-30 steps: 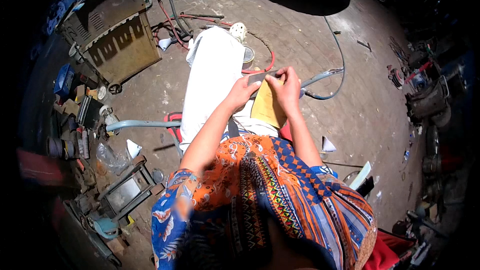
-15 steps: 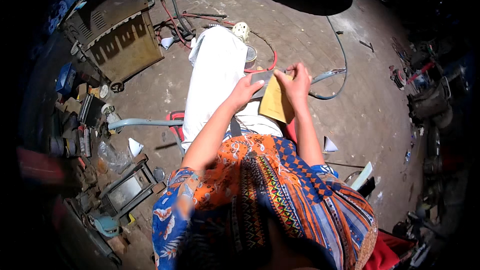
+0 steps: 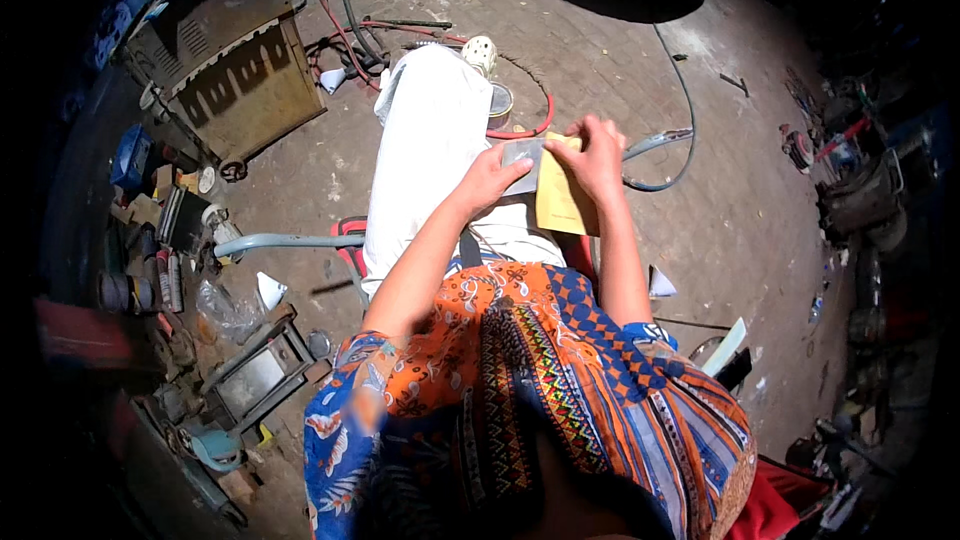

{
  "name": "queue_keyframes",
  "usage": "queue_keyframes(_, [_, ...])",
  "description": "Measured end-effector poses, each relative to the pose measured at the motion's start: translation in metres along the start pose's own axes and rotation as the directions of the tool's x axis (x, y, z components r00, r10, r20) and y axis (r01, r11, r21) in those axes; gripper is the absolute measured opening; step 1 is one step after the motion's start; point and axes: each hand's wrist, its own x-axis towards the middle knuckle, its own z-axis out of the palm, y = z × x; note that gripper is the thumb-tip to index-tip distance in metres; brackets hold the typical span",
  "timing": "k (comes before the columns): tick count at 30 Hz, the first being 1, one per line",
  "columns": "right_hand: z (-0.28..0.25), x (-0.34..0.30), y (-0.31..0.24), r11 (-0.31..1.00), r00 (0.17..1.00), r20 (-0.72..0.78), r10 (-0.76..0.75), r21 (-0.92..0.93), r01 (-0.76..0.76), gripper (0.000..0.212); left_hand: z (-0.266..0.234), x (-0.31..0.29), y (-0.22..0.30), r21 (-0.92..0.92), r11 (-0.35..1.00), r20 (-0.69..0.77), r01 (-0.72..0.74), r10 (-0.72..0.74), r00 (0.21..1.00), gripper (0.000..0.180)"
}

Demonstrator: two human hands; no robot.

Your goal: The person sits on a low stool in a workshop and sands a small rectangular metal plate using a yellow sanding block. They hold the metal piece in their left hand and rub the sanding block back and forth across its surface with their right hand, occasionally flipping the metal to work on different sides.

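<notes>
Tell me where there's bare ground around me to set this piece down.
Bare paving lies to your right, between the right hand and the grey hose, out toward the machine parts. A smaller patch lies between the white trouser leg and the metal box. The far left, by the tools, is crowded.

yellow sheet (image 3: 562, 202) lowered toward lap, right hand (image 3: 597, 155) shifted onto its top edge

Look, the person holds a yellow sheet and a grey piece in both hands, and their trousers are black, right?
Not quite. The head view shows the trousers are white, not black. The left hand and right hand do hold the yellow sheet and the grey piece.
</notes>
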Motion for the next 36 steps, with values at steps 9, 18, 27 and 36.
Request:
queue_keyframes(9, [0.019, 0.001, -0.018, 0.974, 0.97, 0.087, -0.227, 0.048, 0.224, 0.042, -0.002, -0.002, 0.009, -0.008, 0.999, 0.084, 0.045, -0.044, 0.996, 0.043])
queue_keyframes(18, [-0.003, -0.003, -0.012, 0.986, 0.984, 0.082, -0.161, -0.033, 0.164, 0.037, 0.0, -0.002, 0.008, 0.098, 0.995, 0.1, -0.022, 0.012, 0.995, 0.038])
queue_keyframes(27, [-0.005, 0.001, -0.014, 0.991, 0.982, 0.132, -0.132, 0.006, 0.133, 0.041, 0.002, -0.007, 0.016, 0.131, 0.991, 0.107, -0.008, -0.006, 0.994, 0.036])
queue_keyframes(36, [0.007, -0.002, -0.036, 0.981, 0.968, 0.159, -0.194, 0.036, 0.191, 0.04, -0.004, -0.005, 0.017, 0.308, 0.948, 0.097, -0.082, 0.055, 0.994, 0.027])
